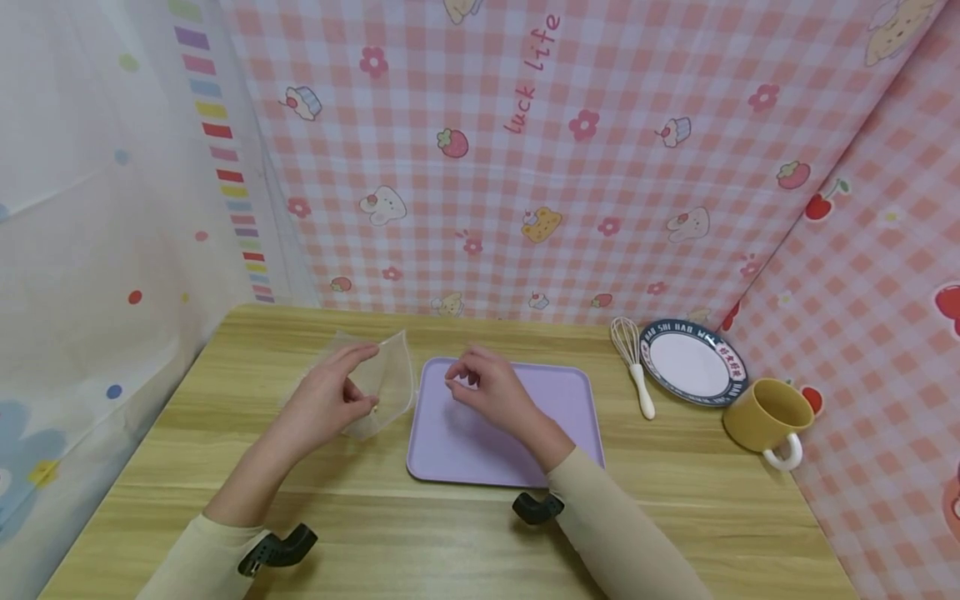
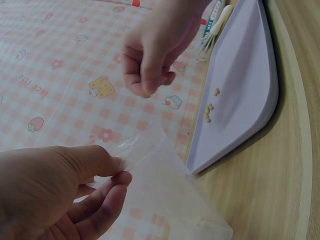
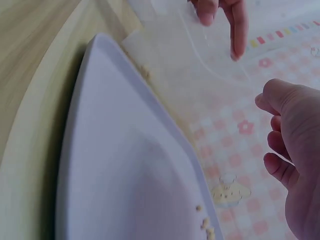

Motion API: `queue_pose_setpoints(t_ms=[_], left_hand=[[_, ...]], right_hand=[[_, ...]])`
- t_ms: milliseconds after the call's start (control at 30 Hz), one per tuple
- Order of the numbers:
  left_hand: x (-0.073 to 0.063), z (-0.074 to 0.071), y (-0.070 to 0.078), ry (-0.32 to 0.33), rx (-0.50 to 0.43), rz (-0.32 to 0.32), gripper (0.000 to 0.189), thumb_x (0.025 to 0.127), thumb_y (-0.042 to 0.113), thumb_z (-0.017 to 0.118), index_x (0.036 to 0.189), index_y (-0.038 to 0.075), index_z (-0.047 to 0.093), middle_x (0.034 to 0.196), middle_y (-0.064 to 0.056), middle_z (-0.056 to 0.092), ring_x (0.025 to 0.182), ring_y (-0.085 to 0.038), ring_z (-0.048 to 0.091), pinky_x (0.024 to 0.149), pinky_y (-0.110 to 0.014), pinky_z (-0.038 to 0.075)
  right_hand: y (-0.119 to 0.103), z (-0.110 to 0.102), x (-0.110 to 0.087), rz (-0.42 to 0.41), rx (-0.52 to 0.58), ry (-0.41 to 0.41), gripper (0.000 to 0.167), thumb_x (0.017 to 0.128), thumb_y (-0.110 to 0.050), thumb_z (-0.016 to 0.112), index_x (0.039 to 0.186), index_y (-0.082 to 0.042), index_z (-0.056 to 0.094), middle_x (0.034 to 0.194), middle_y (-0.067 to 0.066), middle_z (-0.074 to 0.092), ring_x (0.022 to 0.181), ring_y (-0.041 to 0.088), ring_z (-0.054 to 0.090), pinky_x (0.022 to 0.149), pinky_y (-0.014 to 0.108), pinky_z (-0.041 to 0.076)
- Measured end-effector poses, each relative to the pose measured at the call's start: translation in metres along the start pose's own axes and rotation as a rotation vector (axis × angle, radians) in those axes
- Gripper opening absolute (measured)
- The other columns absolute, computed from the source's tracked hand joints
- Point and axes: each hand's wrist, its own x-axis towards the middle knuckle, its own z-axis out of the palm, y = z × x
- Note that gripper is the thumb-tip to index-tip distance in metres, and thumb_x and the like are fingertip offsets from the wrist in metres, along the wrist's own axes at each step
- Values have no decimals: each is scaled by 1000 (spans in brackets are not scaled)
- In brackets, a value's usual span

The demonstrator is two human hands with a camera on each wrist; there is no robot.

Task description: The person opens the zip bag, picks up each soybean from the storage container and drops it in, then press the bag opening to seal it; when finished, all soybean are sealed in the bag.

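Observation:
My left hand [image 1: 326, 400] pinches the edge of a clear plastic bag [image 1: 393, 375], which stands upright left of the lilac tray [image 1: 487, 458]. A few tan bits show low in the bag in the right wrist view. Over the tray's left part, my right hand [image 1: 491, 387] has thumb and forefinger pressed together and the other fingers curled. A tiny yellowish piece, like a bean, peeks from that pinch in the left wrist view. Several small tan beans [image 2: 208, 112] lie on the tray along its far edge.
Right of the tray lie a whisk [image 1: 637, 371] with a white handle and a plate [image 1: 693, 362] with a dark lettered rim. A mustard mug [image 1: 761, 417] with a white handle stands at the right edge. Checked cloth [image 1: 487, 167] hangs behind the wooden table [image 1: 397, 533].

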Motion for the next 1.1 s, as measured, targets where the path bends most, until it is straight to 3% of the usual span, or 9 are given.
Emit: queue_pose_setpoints(t_ms=[300,600,1100], left_hand=[[-1,0,0,3,-4,0,74,92,-2,88,157,-3,54,156,-21,56,77,-9,68,67,-27,60],[-2,-1,-1,-6,-17,-10,75,91,-4,88,157,-3,54,155,-21,56,78,-10,68,65,-27,59],[-3,-2,-1,0,1,-17,75,91,-3,88,157,-3,54,153,-21,58,77,-10,68,65,-27,59]], right_hand=[[-20,20,26,-62,1,-7,5,95,-1,82,97,-5,80,92,9,64,80,23,62,71,24,51],[-34,36,45,-116,-122,-50,4,98,-6,83,102,-6,80,96,3,64,86,18,64,76,20,52],[-35,48,53,-59,-151,-74,10,101,-8,82,111,-5,82,101,4,65,85,18,63,74,21,50]])
